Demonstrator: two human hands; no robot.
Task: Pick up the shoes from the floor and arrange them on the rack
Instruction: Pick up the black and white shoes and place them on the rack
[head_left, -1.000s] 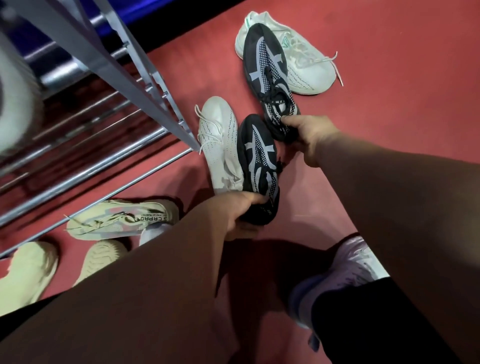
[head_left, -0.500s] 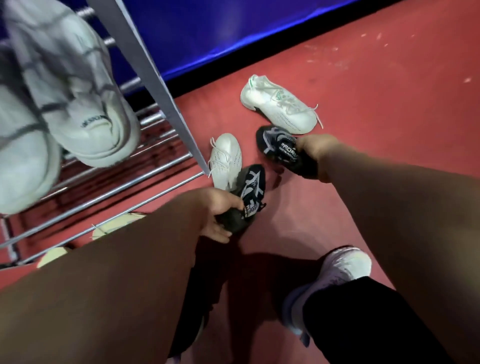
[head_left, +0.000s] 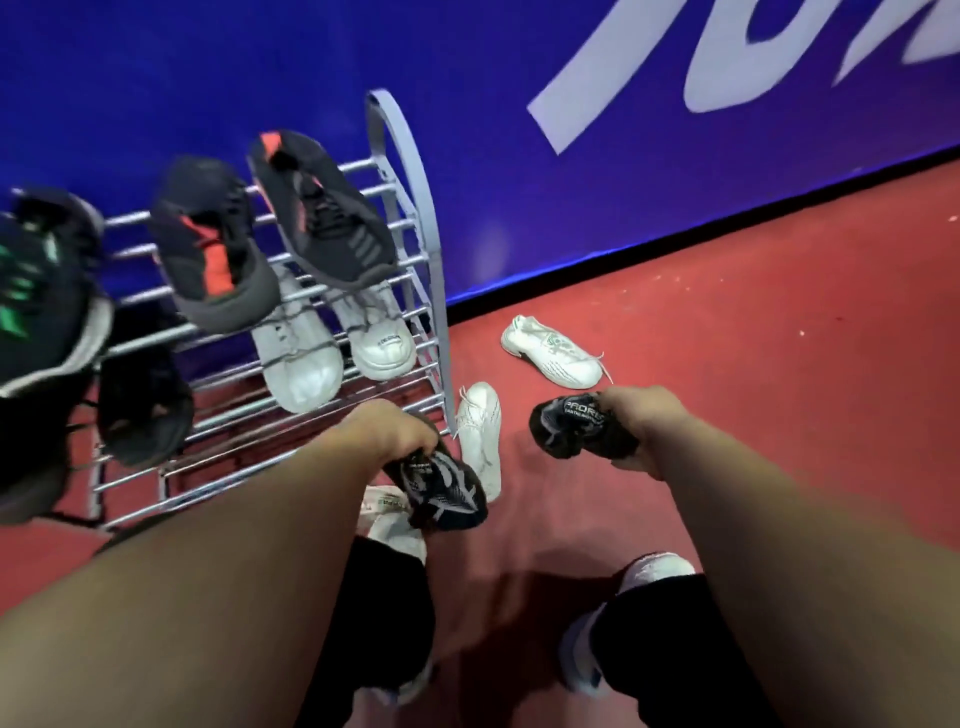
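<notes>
Black sneaker (head_left: 444, 488) in our left hand (head_left: 387, 434), its mate (head_left: 576, 426) in our right hand (head_left: 641, 421), both held above the red floor (head_left: 779, 415).
Beside us the metal shoe rack (head_left: 410, 171) carries dark and white pairs (head_left: 301, 364); a white sneaker (head_left: 480, 431) lies just by its foot, a second white sneaker (head_left: 553, 353) farther right; our fingers curl round each black shoe, gripping it.
</notes>
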